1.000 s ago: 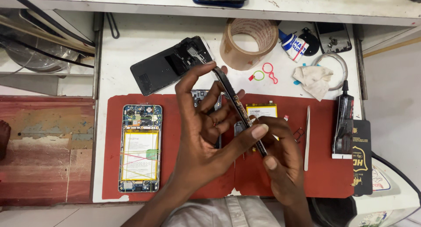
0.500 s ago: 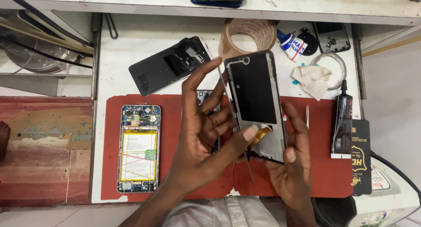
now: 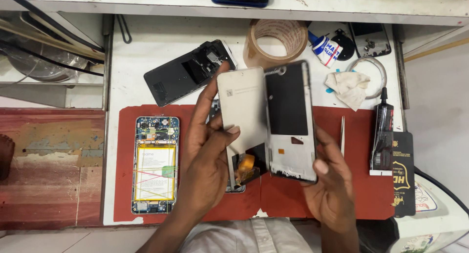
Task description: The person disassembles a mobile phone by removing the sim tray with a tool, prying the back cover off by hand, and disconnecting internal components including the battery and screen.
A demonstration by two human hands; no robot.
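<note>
Above the red mat (image 3: 361, 194), the left hand (image 3: 207, 160) pinches the grey display panel (image 3: 243, 111). The right hand (image 3: 330, 184) grips the black phone frame (image 3: 289, 121), which touches the panel's right edge. The opened phone (image 3: 155, 164) lies on the mat's left end.

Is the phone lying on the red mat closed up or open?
Open: the phone lies with its back cover off, its yellow battery and circuit boards exposed.

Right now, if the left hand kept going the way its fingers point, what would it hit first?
The left hand points up and away, toward the back of the bench. Beyond the grey panel it holds, the black phone cover lies first in line, though the hand may pass above it; height is unclear.
</note>
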